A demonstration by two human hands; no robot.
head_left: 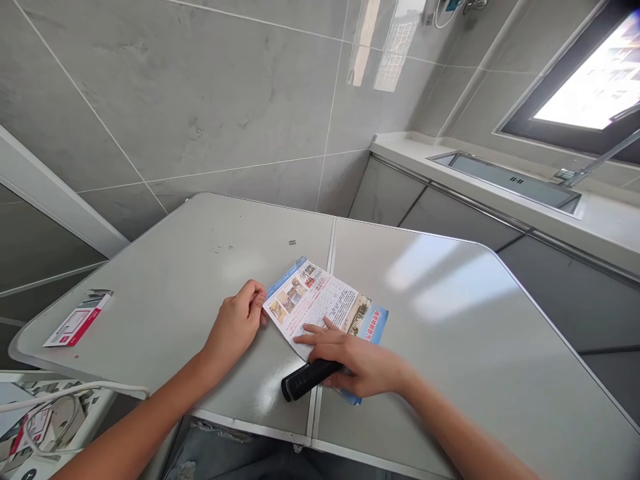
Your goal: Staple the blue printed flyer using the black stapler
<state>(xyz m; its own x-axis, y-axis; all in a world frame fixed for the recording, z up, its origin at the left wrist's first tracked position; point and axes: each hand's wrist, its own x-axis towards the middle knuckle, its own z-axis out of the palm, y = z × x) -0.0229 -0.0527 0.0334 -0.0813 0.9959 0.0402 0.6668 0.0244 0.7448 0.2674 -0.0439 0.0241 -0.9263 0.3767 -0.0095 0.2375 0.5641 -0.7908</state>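
Observation:
A printed leaflet (320, 300) with pictures, small text and a blue border lies near the middle of the grey folding table (200, 267). My left hand (237, 323) pinches the leaflet's left corner, fingers curled on the paper's edge. My right hand (357, 363) rests on the leaflet's near part, its index finger stretched flat on the paper. The other fingers of that hand wrap a black cylindrical object (307, 379), which lies on the table beside the leaflet.
A red and white card (77, 321) lies at the table's left edge. A counter with a sink (505, 177) and tap (595, 163) runs along the right, under a window. White cables and papers (45, 407) sit below the table's left end. Tiled walls stand behind.

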